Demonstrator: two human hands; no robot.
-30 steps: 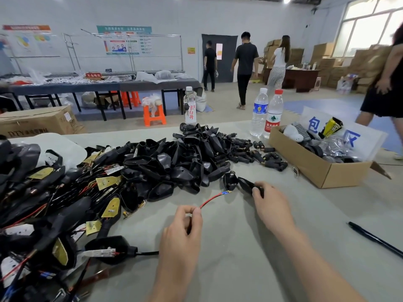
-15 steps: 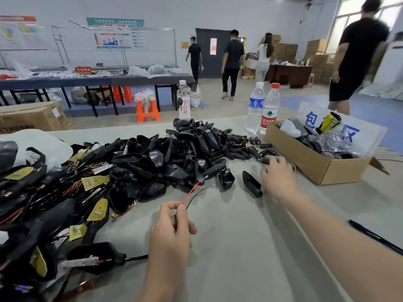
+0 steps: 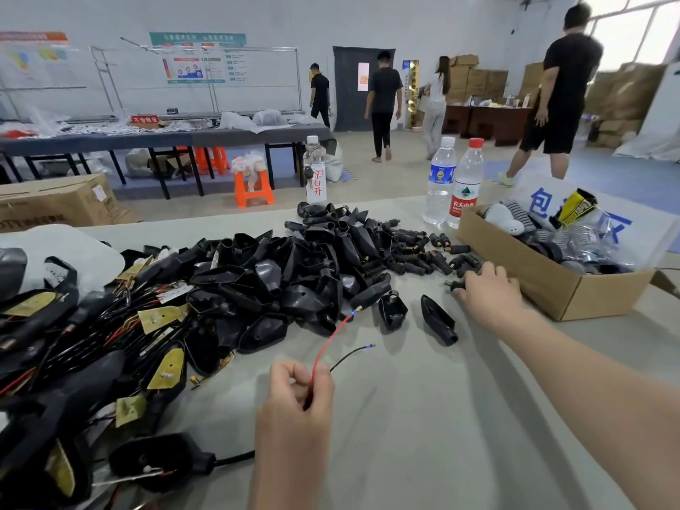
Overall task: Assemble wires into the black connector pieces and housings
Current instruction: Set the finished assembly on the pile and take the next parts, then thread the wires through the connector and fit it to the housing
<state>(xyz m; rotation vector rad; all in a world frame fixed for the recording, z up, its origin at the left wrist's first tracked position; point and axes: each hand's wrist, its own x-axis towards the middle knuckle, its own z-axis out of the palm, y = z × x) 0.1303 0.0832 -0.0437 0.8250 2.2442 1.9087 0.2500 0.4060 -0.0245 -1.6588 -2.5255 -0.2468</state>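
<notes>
We see black housings [image 3: 294, 274] in semi-gloss moulded plastic, and a red wire [image 3: 331, 338] in smooth insulation with a metal tip. The worktop [image 3: 423, 417] looks matt and smooth; the box [image 3: 544, 285] is plain matt cardboard, and the bottles [image 3: 439, 185] are clear glossy plastic.

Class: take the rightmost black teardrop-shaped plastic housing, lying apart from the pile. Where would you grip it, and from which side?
Probably pinch the black teardrop-shaped plastic housing across its wide body, coming from above on the right. It lies apart from the pile with both long flanks exposed, its narrow tube end toward the viewer, and the right hand is nearest.
</notes>
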